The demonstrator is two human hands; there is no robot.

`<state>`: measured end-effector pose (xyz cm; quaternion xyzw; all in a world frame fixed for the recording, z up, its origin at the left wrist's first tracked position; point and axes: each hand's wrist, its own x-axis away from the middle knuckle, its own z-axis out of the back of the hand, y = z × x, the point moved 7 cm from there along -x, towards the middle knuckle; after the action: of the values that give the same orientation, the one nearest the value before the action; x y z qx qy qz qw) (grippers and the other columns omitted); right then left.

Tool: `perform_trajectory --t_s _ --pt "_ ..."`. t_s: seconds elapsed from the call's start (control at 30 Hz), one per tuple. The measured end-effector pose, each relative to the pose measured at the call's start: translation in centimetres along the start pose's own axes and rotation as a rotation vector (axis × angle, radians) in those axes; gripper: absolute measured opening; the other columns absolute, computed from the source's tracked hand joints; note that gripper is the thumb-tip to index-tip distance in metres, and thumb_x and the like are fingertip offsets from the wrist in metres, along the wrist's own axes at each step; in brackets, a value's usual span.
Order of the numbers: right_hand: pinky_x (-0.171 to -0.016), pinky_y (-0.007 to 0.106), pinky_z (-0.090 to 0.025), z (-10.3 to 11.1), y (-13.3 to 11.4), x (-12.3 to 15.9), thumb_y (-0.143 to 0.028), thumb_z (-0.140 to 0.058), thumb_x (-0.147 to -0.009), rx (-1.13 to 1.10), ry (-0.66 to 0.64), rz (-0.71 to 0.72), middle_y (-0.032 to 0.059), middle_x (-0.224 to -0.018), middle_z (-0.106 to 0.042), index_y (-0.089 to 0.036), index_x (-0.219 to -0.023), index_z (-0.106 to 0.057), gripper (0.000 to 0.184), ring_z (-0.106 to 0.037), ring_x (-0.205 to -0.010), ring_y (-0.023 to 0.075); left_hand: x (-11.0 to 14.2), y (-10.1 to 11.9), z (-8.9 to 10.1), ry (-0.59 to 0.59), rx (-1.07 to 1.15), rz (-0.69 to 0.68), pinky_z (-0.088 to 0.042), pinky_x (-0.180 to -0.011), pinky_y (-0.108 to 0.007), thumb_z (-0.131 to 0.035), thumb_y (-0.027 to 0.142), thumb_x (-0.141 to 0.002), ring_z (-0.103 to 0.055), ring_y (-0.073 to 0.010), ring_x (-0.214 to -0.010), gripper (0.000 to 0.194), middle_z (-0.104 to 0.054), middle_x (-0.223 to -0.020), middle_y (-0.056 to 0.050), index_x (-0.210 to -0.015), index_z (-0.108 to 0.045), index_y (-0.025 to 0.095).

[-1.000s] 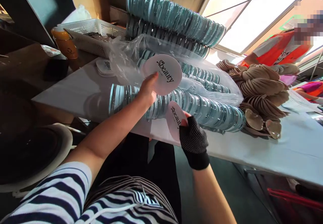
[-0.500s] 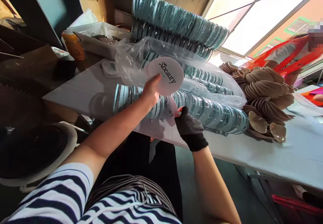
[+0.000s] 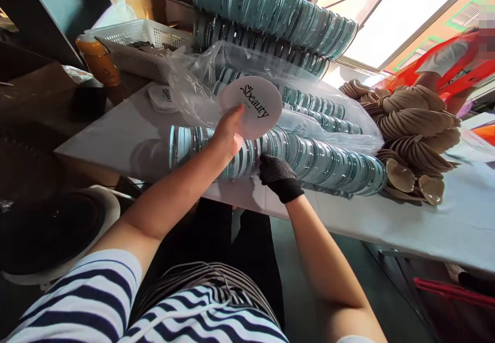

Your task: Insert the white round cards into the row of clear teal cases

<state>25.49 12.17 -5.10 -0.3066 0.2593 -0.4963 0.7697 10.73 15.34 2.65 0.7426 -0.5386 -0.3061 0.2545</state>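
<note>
My left hand [image 3: 229,134] grips a stack of round white cards [image 3: 257,107], thumb on top, printed "Sbeauty" in dark letters. The stack is above a long row of shiny teal round pieces in clear wrap [image 3: 328,163], which lies along the table's near side. My right hand [image 3: 279,176], in a black dotted fingerless-tipped glove, is curled against the front of this row, just right of my left wrist. Its fingertips are hidden among the pieces, so what they hold cannot be seen.
Behind are more teal rows [image 3: 270,10], partly under a clear plastic bag [image 3: 189,82]. Left stand a white basket [image 3: 139,49], an orange bottle [image 3: 101,64] and more cards [image 3: 162,100]. Brown folded pieces [image 3: 413,121] are piled right. A person in orange [image 3: 436,69] is beyond the white table [image 3: 444,229].
My right hand has moved left and inward against the teal row; the single card it pinched is now mostly out of sight. My left hand still holds the stack. The view has shifted slightly.
</note>
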Motion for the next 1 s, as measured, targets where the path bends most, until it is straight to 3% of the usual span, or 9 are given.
perform_trajectory --t_s 0.1,0.13,0.2,0.3,0.4,0.53,0.7,0.87,1.0 --pt "-0.045 0.026 -0.038 -0.6 1.2 0.7 -0.039 -0.042 -0.087 -0.454 -0.249 0.035 -0.0035 -0.05 -0.046 -0.01 -0.122 -0.055 0.048 -0.047 -0.041 0.0153 0.3 -0.6 -0.3 0.002 -0.025 -0.039 -0.045 -0.108 -0.051 -0.074 0.031 -0.079 -0.053 -0.0312 -0.132 0.038 -0.065 -0.132 -0.01 -0.114 -0.066 0.018" --pt "-0.044 0.026 -0.038 0.5 1.4 0.6 -0.044 -0.044 -0.086 -0.526 -0.195 0.049 -0.0049 -0.048 -0.044 -0.009 -0.122 -0.056 0.052 -0.045 -0.04 0.0144 0.4 -0.8 -0.5 0.009 -0.04 -0.054 -0.046 -0.107 -0.051 -0.075 0.031 -0.077 -0.055 -0.0318 -0.13 0.038 -0.066 -0.129 -0.011 -0.111 -0.067 0.018" --pt "-0.048 0.027 -0.043 4.4 1.6 0.2 -0.048 -0.048 -0.084 -0.532 0.141 0.077 -0.001 -0.054 -0.052 -0.008 -0.118 -0.059 0.054 -0.05 -0.046 0.0149 0.7 -1.1 -0.8 0.025 -0.081 -0.091 -0.048 -0.105 -0.05 -0.079 0.032 -0.072 -0.057 -0.0324 -0.127 0.037 -0.071 -0.121 -0.01 -0.105 -0.068 0.018" --pt "-0.082 0.038 -0.055 10.0 -1.0 0.9 -0.049 -0.045 -0.089 -0.184 0.678 0.182 0.0148 -0.105 -0.07 -0.011 -0.132 -0.054 0.058 -0.067 -0.092 0.0223 1.4 -0.8 -1.6 0.024 -0.145 -0.161 -0.05 -0.103 -0.048 -0.082 0.032 -0.068 -0.061 -0.0318 -0.122 0.034 -0.075 -0.108 -0.009 -0.096 -0.07 0.017" --pt "-0.11 0.047 -0.042 10.0 -5.6 1.2 -0.043 -0.043 -0.092 0.136 0.749 0.309 0.0155 -0.147 -0.049 -0.014 -0.146 -0.044 0.06 -0.047 -0.136 0.0264 2.6 -0.1 -1.9 0.058 -0.144 -0.215 -0.05 -0.102 -0.048 -0.081 0.032 -0.068 -0.064 -0.0299 -0.117 0.032 -0.075 -0.105 -0.009 -0.094 -0.07 0.016" --pt "-0.11 0.044 -0.043 7.5 -9.5 2.2 -0.029 -0.032 -0.096 0.274 0.778 0.459 0.0131 -0.146 -0.048 -0.017 -0.142 -0.05 0.051 -0.046 -0.136 0.0245 3.9 0.5 -1.9 0.064 -0.137 -0.196 -0.049 -0.105 -0.049 -0.079 0.029 -0.071 -0.064 -0.0295 -0.118 0.026 -0.076 -0.105 -0.006 -0.093 -0.072 0.017" --pt "-0.085 0.044 -0.053 10.4 -5.5 6.7 -0.042 -0.039 -0.091 0.171 1.031 0.048 0.0211 -0.115 -0.065 -0.01 -0.125 -0.06 0.051 -0.064 -0.103 0.0308 3.0 3.1 -1.0 0.021 -0.12 -0.173 -0.049 -0.104 -0.046 -0.079 0.026 -0.071 -0.063 -0.0295 -0.119 0.024 -0.076 -0.101 -0.006 -0.092 -0.072 0.016" --pt "-0.058 0.034 -0.043 7.4 -2.4 11.8 -0.041 -0.046 -0.086 0.381 0.56 -0.053 0.015 -0.084 -0.069 -0.017 -0.121 -0.064 0.046 -0.064 -0.072 0.0281 0.6 5.5 1.6 0.018 -0.125 -0.194 -0.047 -0.106 -0.046 -0.084 0.035 -0.068 -0.056 -0.0314 -0.128 0.037 -0.074 -0.111 -0.007 -0.1 -0.073 0.02" --pt "-0.054 0.029 -0.026 2.4 -2.6 9.7 -0.037 -0.042 -0.092 0.496 0.287 -0.213 0.0122 -0.083 -0.07 -0.02 -0.131 -0.056 0.045 -0.061 -0.064 0.0242 0.2 4.5 2.1 -0.024 -0.111 -0.137 -0.043 -0.108 -0.048 -0.084 0.035 -0.069 -0.052 -0.0335 -0.132 0.043 -0.072 -0.116 -0.009 -0.107 -0.072 0.02"
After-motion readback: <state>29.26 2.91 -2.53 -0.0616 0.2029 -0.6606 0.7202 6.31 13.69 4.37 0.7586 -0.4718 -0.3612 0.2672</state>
